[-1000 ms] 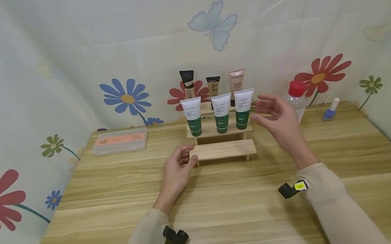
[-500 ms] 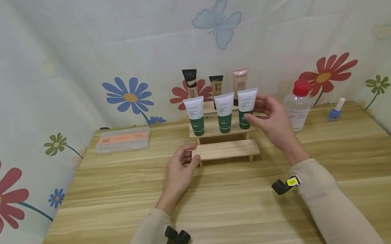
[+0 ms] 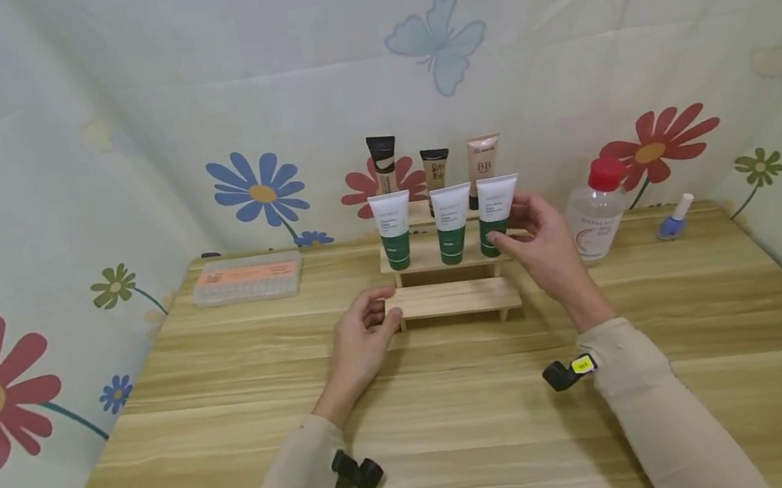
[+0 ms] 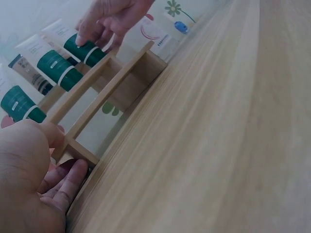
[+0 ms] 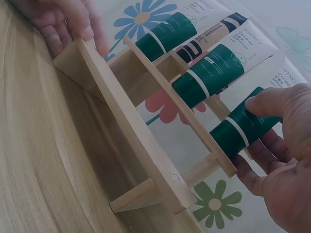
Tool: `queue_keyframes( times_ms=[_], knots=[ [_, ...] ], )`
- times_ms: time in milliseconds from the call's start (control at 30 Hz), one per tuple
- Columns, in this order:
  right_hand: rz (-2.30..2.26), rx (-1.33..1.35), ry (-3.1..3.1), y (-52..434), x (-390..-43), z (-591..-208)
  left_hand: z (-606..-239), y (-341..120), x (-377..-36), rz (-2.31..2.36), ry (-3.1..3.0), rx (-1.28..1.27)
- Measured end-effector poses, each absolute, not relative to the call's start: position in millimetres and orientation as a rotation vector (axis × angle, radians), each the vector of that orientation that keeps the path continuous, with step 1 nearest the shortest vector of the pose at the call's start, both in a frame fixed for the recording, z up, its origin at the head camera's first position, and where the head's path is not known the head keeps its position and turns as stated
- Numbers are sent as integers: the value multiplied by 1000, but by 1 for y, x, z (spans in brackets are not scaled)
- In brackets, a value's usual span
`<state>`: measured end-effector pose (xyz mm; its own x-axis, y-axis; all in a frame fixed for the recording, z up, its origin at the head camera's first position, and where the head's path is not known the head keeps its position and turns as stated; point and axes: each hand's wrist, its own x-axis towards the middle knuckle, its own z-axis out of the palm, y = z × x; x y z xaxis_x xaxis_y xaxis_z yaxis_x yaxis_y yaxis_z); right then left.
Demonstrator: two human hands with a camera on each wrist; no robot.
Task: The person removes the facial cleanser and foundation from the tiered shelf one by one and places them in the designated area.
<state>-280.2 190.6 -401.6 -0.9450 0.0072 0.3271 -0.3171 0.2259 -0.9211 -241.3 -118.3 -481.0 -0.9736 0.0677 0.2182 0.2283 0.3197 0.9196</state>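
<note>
A stepped wooden stand (image 3: 456,298) stands near the back of the table. My left hand (image 3: 361,345) grips the left end of its lowest step, thumb above and curled fingers at the side, as the left wrist view shows. On the middle step stand three white-and-green squeeze tubes, cap down. My right hand (image 3: 548,254) holds the right squeeze tube (image 3: 497,201) by its green lower part, thumb in front and fingers behind. The middle squeeze tube (image 3: 451,214) and the left squeeze tube (image 3: 392,223) stand apart from it. In the right wrist view, the held tube's cap (image 5: 228,141) meets the step.
On the top step behind are a black-capped tube (image 3: 384,156), a gold tube (image 3: 435,171) and a pink BB tube (image 3: 484,154). A red-capped bottle (image 3: 595,218) and blue nail polish (image 3: 672,220) stand right. A clear flat case (image 3: 248,280) lies left.
My right hand has moved left from beside the right squeeze tube and taken hold of it. My left hand stays on the stand. The head view has shifted slightly.
</note>
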Motion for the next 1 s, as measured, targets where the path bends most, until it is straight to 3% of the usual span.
queue_keyframes(
  times_ms=[1000],
  knots=[
    [1602, 230, -2192, 220, -260, -368, -479, -118, -240, -1724, -2446, -270]
  ],
)
